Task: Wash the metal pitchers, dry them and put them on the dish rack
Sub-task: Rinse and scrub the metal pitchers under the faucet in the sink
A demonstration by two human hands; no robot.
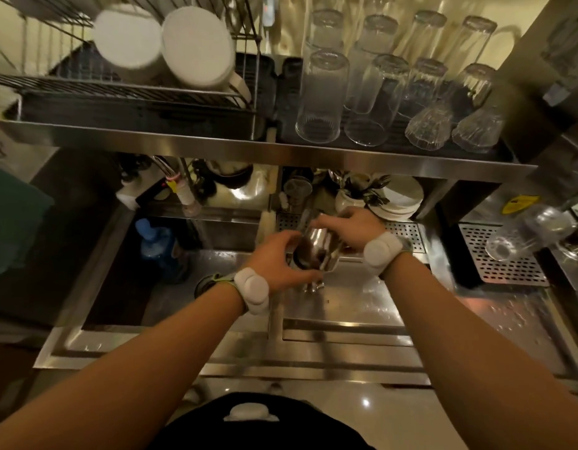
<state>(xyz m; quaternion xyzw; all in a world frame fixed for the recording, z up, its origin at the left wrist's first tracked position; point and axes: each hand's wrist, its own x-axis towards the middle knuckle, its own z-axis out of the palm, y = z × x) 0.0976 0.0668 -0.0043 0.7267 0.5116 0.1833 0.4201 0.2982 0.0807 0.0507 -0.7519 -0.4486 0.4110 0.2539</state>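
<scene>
The metal pitcher [316,251] is tilted between my hands above the sink [216,254]: left hand [274,261] cups its rim, right hand [349,230] grips its base. Probably mid-wash; drying remains, and the dish rack [125,92] above holds no pitchers.

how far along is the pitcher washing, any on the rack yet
Done: nothing that shows. The wire dish rack on the upper shelf holds only round white dishes; no metal pitcher is there.

In hand: the left hand and right hand hold one shiny metal pitcher tilted over the steel sink. Whether it is being washed or dried is unclear; no cloth shows.

Left: finishing this pitcher and racking it.
</scene>
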